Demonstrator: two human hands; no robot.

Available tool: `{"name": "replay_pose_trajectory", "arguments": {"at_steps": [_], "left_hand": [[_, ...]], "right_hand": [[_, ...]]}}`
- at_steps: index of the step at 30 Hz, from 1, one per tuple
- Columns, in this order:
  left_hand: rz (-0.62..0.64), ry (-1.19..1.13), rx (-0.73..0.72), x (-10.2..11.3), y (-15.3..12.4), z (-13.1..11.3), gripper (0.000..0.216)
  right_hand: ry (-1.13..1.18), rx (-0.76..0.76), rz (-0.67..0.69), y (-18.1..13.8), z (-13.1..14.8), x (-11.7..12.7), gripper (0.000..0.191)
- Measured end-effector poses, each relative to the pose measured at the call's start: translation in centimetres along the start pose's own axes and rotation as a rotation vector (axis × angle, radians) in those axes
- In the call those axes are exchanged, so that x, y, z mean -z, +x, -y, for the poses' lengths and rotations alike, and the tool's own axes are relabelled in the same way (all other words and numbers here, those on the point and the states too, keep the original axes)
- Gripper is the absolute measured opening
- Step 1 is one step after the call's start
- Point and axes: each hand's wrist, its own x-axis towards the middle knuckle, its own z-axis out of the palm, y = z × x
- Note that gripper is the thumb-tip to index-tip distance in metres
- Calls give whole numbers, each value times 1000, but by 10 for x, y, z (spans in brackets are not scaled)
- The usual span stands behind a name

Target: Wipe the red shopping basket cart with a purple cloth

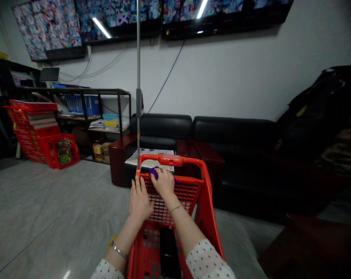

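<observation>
A red plastic shopping cart [208, 186] stands in front of me, with a grid panel below its handle. My right hand [163, 184] is closed around a purple cloth [153, 172] and presses it against the top edge of the grid. My left hand [140, 199] rests on the cart's left side, its fingers stretched out along the rim. A grey metal pole [138, 131] rises from the cart's left corner, just beyond those fingertips. Inside the cart, below my wrists, lies a black phone [169, 252].
Black sofas [233, 130] with dark red armrests line the wall behind the cart; newspapers [131, 161] lie on one. At left are a shelf [105, 92] with folders and a stack of red boxes [32, 135]. Large screens [222, 23] hang above. A black bulky shape [317, 116] is at right.
</observation>
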Motion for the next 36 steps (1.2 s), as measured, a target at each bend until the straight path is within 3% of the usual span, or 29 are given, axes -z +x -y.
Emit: {"name": "replay_pose_trajectory", "arguments": {"at_steps": [4,8,12,15,19,21,25,30,33,36], "left_hand": [[3,43,8,4,-1,-1,97],[10,121,15,10,-1,-4,96],[29,111,-2,9,0,-6,97],[11,73,-29,4,1,-4,100],[-26,56,-35,0,1,1,101],[-23,67,-19,1,1,2,99],[-13,98,1,4,1,2,96],[-71,81,37,0,3,-1,94],[-63,61,78,-6,5,-1,96],[-53,54,79,-10,6,2,100]], "right_hand": [[-33,148,83,3,16,-5,30],[-70,131,31,-10,-28,10,32],[-83,-55,-103,-22,-59,23,29],[-98,-156,-134,-18,-37,15,30],[-58,20,-4,-5,8,-4,34],[-59,86,40,-2,13,-6,34],[-121,69,30,-8,-32,14,29],[-206,-126,-106,-21,-105,45,25],[-228,-205,-176,-22,-105,43,25],[-208,-159,-161,-16,-68,23,26]]}}
